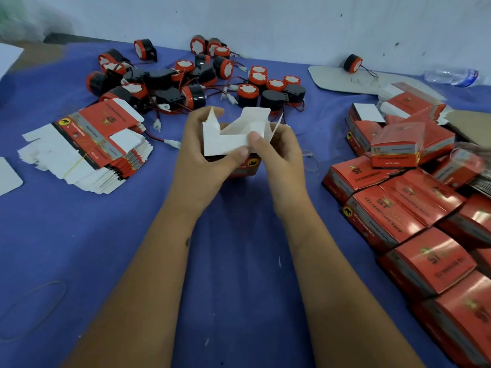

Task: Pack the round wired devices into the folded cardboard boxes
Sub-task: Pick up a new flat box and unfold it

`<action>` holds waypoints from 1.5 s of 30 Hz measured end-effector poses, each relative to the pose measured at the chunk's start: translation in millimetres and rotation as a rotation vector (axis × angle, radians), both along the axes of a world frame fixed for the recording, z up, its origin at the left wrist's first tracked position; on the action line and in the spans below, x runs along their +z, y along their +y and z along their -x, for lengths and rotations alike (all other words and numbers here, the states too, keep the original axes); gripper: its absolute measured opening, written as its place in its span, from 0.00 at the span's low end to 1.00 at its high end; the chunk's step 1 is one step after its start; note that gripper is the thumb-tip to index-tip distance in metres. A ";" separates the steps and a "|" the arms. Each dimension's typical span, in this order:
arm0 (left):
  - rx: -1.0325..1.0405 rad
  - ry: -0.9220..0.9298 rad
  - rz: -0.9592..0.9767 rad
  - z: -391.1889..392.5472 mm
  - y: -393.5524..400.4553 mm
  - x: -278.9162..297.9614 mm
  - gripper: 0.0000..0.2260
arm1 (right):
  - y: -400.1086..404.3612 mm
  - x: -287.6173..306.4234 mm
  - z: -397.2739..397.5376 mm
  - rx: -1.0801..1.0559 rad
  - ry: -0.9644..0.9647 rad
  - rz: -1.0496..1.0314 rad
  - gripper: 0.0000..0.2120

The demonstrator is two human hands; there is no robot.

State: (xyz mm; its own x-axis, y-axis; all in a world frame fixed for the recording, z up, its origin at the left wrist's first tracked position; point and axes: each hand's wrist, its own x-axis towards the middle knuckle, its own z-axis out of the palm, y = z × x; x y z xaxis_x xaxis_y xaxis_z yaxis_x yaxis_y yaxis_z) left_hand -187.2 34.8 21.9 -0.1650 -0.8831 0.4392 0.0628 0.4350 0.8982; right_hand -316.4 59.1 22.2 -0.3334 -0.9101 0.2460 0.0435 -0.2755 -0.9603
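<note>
We hold one box (233, 144) at mid-frame between both hands, white flaps up, because its open end has to face us before a device can go in. Our left hand (204, 155) wraps the box's left side, thumb pressed on the near white flap, fingers curled round behind; our right hand (279, 152) pinches the right edge of that same flap, thumb on top. Both forearms come up from the bottom of the frame and converge on the box, wrists lifted off the bench (239, 261), so the box seems to hang in the air rather than rest. We judge the flaps are being folded; whether anything sits inside already we cannot tell. Just beyond the box, in the upper middle, the devices (202, 78) lie in a loose heap with wires tangled, within easy reach for the next pick. At left, a banded stack of flat boxes (90, 144) waits as supply; at right, closed boxes (414, 219) pile up, apparently the finished lot. One stray device (352, 63) sits on a card at upper right, near a bottle (451, 77).
</note>
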 end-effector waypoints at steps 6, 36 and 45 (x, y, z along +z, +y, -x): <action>-0.064 0.162 -0.146 9.6 -2.0 -6.6 0.23 | -2.2 -4.9 -2.0 -0.005 -0.025 -0.008 0.09; -0.099 0.211 -0.245 12.5 -2.0 -5.9 0.07 | -1.6 -2.8 -2.4 0.211 -0.272 -0.016 0.07; -0.072 0.253 -0.284 9.5 -4.4 -6.1 0.14 | -1.1 -0.7 -5.7 0.070 -0.146 -0.114 0.09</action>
